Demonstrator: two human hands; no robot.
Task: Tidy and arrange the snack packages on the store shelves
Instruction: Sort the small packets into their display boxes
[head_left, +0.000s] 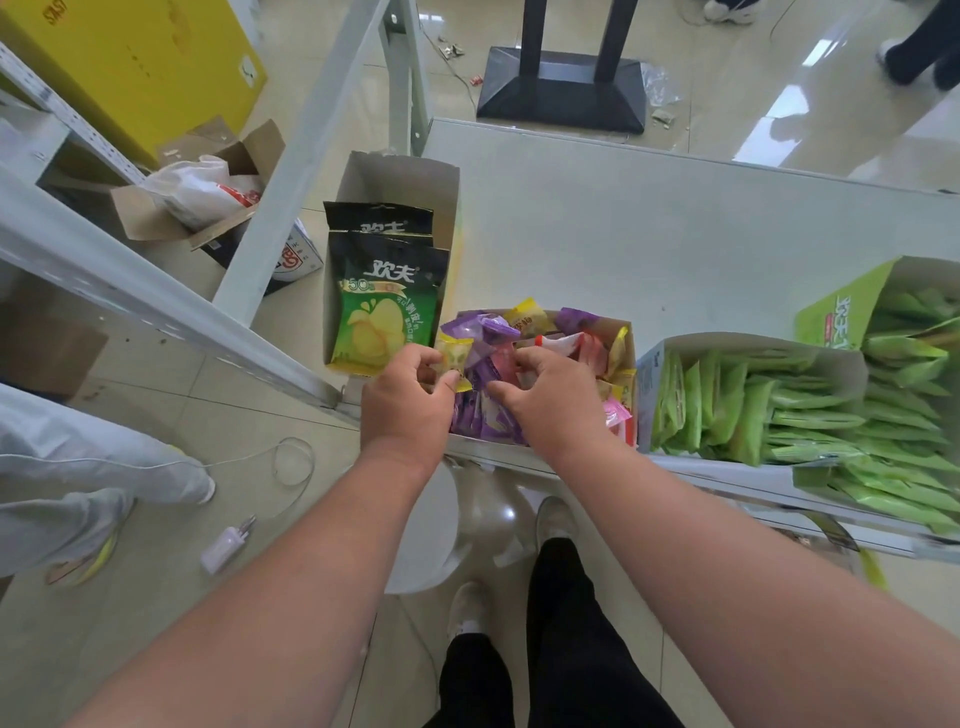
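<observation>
The left hand (410, 400) is pinching a yellow packet (454, 358) at the near left of the mixed box (623, 338) on the shelf (675, 234). The right hand (550, 400) is digging in among the purple packets (491, 343), fingers curled; its hold is hidden. The packets look light, crinkly and slippery, so they are best pinched by a sealed edge.

Clutter on the tiled floor around the shelving

A yellow carton (130, 62) far left, an open cardboard box (208, 208) holding a white plastic bag (195, 189), a black stand base (561, 91) far, a white charger (226, 545) near left.
</observation>
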